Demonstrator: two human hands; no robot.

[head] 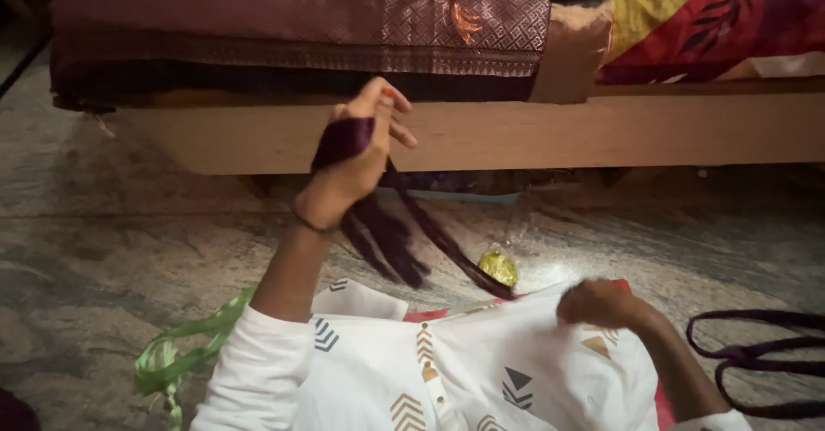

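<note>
My left hand (357,152) is raised in front of the bed frame with dark maroon thread (391,233) wound around its fingers. Loose strands hang from it and one strand runs down to the right toward my right hand (601,302). My right hand is closed low over my lap on white printed cloth (481,371), pinching the far end of that strand. A small shiny gold object (498,268) lies on the floor just beyond the strand.
A wooden bed frame (559,130) with a maroon patterned cover (301,18) runs across the top. Green ribbon (185,349) lies on the stone floor at left. Loops of dark cord (756,354) lie at the right.
</note>
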